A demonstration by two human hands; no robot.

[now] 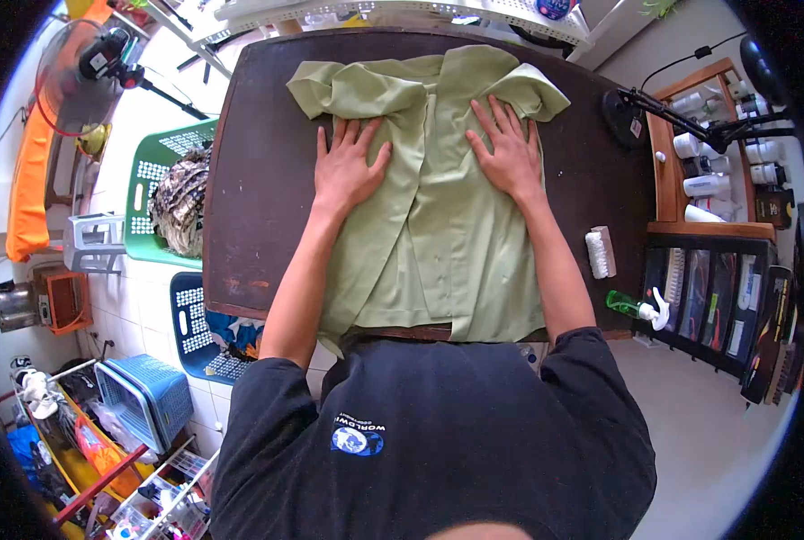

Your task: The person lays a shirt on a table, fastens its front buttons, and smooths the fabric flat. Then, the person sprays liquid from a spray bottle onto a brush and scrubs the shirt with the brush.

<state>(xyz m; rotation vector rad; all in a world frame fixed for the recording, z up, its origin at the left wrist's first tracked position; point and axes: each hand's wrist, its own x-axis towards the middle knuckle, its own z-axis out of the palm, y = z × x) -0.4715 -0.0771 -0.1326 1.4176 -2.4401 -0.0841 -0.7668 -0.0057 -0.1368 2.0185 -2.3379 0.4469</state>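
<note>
A light green short-sleeved garment [456, 207] lies spread over the dark brown table [258, 180], its lower hem reaching the table's near edge. My left hand [348, 166] rests flat on its upper left part, fingers spread and partly on the table beside the cloth. On the upper right part lies my right hand [508, 153], palm down with the fingers apart. Neither hand holds anything. The front of the garment shows a long overlapping edge between my hands, and both sleeves are bunched near the top.
Right of the garment are a white-bristled brush [601, 253] and a green spray bottle [636, 307]. A black lamp base [625, 119] stands at the back right, near a wooden shelf [663, 162]. Green [141, 202] and blue [188, 333] baskets of cloth sit left of the table.
</note>
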